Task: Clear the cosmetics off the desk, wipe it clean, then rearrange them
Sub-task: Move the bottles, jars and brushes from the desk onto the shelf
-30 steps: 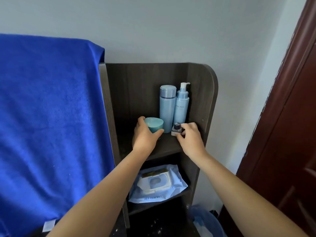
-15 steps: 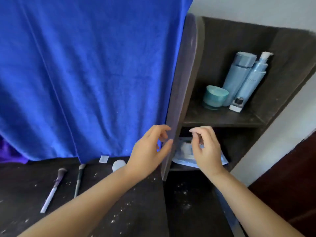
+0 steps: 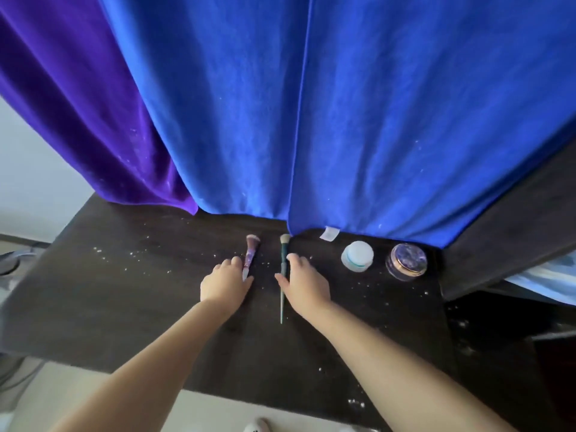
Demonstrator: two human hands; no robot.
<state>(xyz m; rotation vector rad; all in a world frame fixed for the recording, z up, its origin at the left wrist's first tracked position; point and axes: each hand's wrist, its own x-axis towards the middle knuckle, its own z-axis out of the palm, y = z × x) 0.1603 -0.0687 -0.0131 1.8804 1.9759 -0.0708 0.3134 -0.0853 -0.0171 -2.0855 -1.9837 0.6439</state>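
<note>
On the dark desk [image 3: 124,294] lie two makeup brushes, side by side. My left hand [image 3: 225,283] touches the handle of the pink-purple brush [image 3: 251,251] with its fingers nearly straight. My right hand [image 3: 304,283] lies over the long teal brush [image 3: 282,302], thumb across the handle and fingers stretched along it. Right of the hands stand a white jar with a teal band [image 3: 357,256] and a purple jar with a gold rim [image 3: 406,260], both near the back edge.
A blue towel [image 3: 374,120] and a purple cloth [image 3: 68,104] hang down to the desk's back edge. White crumbs are scattered over the desk. The dark shelf unit's side panel [image 3: 505,232] rises at the right, with a pale blue pack [image 3: 548,275] behind it.
The view swung left from the shelf unit down to the desk. Both hands left the shelf, where the blue bottles and teal jar stayed, and came down onto the two brushes.
</note>
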